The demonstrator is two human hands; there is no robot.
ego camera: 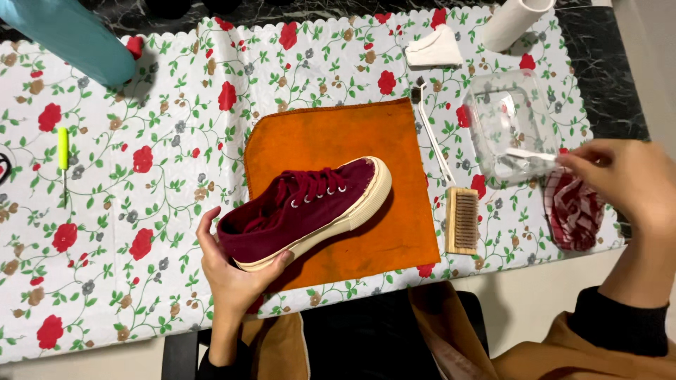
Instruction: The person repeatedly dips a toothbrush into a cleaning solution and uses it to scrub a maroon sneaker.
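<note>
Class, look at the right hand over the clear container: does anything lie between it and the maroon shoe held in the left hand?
Yes. Between the right hand and the maroon shoe lie a wooden brush and a thin long-handled brush, both flat on the floral cloth. The left hand grips the shoe's heel directly.

The left hand (229,271) cups the heel of a maroon shoe (306,207) on an orange cloth (338,134); the right hand (623,176) pinches a white brush (528,154) over a clear tray (493,98).

- Left hand (232,274) bare, a dark sleeve edge at the forearm.
- Right hand (623,179) bare; black cuff under a tan-brown outer sleeve.
</note>
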